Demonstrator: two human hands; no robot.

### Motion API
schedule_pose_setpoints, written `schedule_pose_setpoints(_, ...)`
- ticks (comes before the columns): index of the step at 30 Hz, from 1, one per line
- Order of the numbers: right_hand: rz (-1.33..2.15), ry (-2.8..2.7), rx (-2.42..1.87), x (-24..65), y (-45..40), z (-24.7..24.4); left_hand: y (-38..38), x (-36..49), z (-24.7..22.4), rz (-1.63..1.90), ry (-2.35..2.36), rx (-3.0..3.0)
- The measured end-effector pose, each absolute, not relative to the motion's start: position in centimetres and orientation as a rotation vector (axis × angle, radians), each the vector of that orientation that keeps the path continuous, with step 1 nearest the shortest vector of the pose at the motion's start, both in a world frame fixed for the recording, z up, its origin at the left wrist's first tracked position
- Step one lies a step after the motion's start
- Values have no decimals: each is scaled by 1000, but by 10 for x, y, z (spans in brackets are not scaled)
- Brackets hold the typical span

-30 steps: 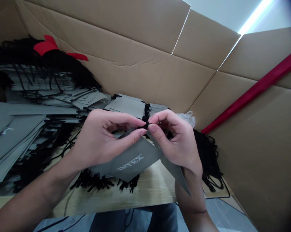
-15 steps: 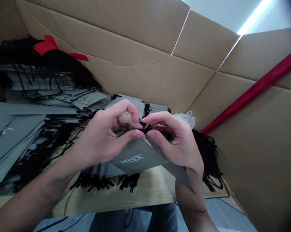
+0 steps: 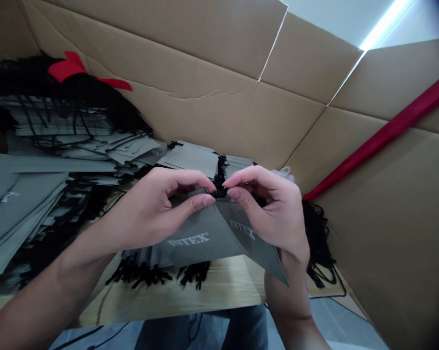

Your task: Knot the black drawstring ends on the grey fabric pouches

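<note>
My left hand (image 3: 168,204) pinches a short piece of black cord (image 3: 219,192) between thumb and index finger. On the other side of it, my right hand (image 3: 268,204) grips the same cord with thumb and fingertips. Below the fingers hang two grey sheets with white INTEX lettering, a left one (image 3: 201,223) and a right one (image 3: 241,218), which meet near the cord. How the cord passes through the sheets is hidden by my fingertips.
Stacks of grey sheets (image 3: 33,199) with black cords cover the left side. More stacks (image 3: 192,158) stand behind my hands. Black cords (image 3: 316,243) lie at the right on the wooden table (image 3: 237,287). Cardboard (image 3: 204,58) walls the back; a red strip (image 3: 379,136) crosses it.
My left fingers have closed down at the cord, and my right hand has shifted slightly. The right sheet has turned so that its INTEX lettering shows.
</note>
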State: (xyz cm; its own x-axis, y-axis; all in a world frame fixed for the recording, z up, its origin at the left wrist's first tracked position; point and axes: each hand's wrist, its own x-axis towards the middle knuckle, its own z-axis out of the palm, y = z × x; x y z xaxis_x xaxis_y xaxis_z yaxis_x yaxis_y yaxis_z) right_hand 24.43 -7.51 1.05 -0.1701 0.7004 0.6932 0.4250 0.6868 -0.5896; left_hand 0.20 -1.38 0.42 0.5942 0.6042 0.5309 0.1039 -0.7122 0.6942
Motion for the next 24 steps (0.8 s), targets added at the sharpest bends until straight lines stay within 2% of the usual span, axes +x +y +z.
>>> schedule_pose_setpoints(14, 364, -2035, -798, 249, -67, 8, -15, 2, 9, 1012, 590, 2254)
schedule_pose_setpoints(24, 438, -1990, -776, 246, -66, 7, -15, -5, 15, 898, 441, 2299)
